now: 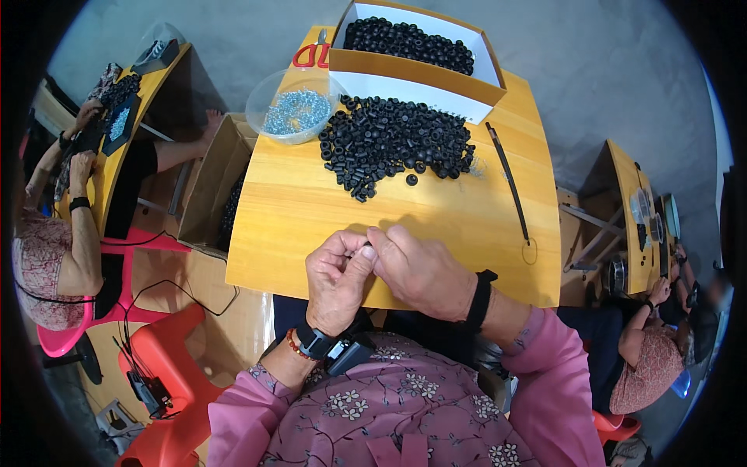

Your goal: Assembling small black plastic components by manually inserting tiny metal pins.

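Observation:
My left hand (340,274) and my right hand (414,265) meet over the near edge of the yellow table (292,202). The left thumb and forefinger pinch a small black part (366,244), mostly hidden by the fingers. The right fingertips press together right against it; whether they hold a separate piece is hidden. Beyond the hands lies a heap of small black caps (393,140). To its left stands a clear round tub (289,136) with silvery screws (298,111) in it.
An open box (498,87) at the back holds more black round pieces. Red-handled scissors (310,54) lie beside it. A thin black rod (510,183) with a wire loop rests at right. A cardboard carton (206,183) and red chair (175,350) stand left. Other people work at side tables.

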`<state>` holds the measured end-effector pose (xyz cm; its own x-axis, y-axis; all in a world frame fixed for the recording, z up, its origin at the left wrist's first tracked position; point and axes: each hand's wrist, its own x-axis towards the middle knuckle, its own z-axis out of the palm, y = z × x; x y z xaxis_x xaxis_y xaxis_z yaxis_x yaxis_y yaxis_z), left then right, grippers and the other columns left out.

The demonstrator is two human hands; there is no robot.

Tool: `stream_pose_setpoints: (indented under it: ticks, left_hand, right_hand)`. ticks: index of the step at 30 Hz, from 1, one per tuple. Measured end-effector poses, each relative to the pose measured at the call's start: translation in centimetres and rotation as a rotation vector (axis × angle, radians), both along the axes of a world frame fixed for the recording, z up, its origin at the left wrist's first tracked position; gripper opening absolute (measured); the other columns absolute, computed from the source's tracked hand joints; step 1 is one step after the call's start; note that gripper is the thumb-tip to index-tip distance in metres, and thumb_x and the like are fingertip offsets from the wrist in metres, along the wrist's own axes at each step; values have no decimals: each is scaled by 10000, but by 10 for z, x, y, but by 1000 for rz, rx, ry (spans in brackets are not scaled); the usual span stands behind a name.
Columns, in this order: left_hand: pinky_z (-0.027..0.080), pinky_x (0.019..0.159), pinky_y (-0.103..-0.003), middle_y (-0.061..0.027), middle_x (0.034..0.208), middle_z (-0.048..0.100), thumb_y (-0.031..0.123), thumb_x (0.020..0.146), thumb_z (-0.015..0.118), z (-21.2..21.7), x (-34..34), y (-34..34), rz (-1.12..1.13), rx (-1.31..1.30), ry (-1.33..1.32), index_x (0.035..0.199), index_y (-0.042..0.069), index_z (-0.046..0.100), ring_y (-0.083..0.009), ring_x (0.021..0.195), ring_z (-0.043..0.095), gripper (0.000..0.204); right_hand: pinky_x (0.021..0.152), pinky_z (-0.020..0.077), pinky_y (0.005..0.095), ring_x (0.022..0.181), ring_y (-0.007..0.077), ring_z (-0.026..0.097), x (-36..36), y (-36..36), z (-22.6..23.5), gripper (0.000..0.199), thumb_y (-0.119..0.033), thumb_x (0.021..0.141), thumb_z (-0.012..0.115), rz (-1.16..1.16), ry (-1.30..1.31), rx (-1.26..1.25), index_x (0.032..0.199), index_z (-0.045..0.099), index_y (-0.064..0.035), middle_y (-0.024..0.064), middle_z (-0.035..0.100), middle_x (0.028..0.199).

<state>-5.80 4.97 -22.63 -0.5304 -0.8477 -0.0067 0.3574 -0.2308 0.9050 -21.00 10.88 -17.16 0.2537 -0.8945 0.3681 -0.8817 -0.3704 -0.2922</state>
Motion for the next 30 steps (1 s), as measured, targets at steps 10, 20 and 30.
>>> stream_pose_setpoints:
  ticks: [10,20,30]
  left_hand:
    - [523,755,-253,-60,921,691,86,1006,597,1,-3,-5,-23,203,210,1033,-5,628,-104,779,628,100]
    - [546,716,-308,-114,984,674,260,1035,565,17,38,-61,275,57,323,1030,67,582,-173,791,638,194]
    - [572,787,-317,-210,1149,666,204,998,632,1,67,-102,744,52,171,1451,53,287,-207,885,676,589]
  right_hand:
    - [586,529,398,691,312,623,8,-5,4,338,-140,896,685,-45,-154,-45,1160,599,53,141,574,903]
    - [673,501,433,790,372,630,-53,68,15,244,-165,898,691,-308,-160,192,1091,624,-33,160,608,864]
    - [799,541,427,874,415,674,-130,43,-14,186,-60,867,628,-627,-444,94,1001,680,58,247,689,924]
